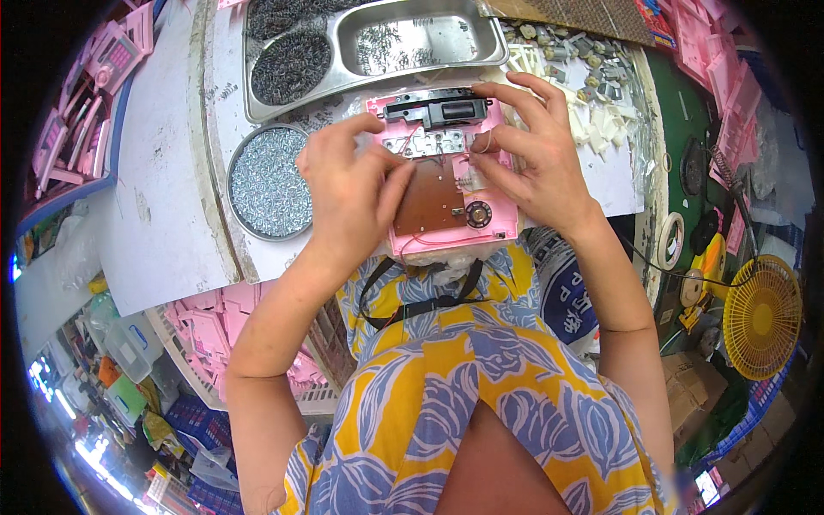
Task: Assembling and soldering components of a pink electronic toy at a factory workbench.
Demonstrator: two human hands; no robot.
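Note:
A pink plastic housing (506, 219) lies open in front of me. It carries a brown circuit board (429, 193), a silvery metal plate (421, 143), a black plastic mechanism (438, 110) and a small round speaker (478, 214). My left hand (348, 189) is at the housing's left side. Its thumb and forefinger come together by the board's upper left corner. My right hand (536, 150) reaches in from the right, thumb and forefinger close together beside the plate, near a thin wire. What either pinch holds is too small or hidden to tell.
A round dish of small silvery parts (270, 182) stands left of the housing. Behind is a metal tray (506, 51) with dark springs. White plastic pieces and small motors (592, 94) lie at right. Pink parts fill a crate (223, 330) below. A yellow fan (761, 318) stands right.

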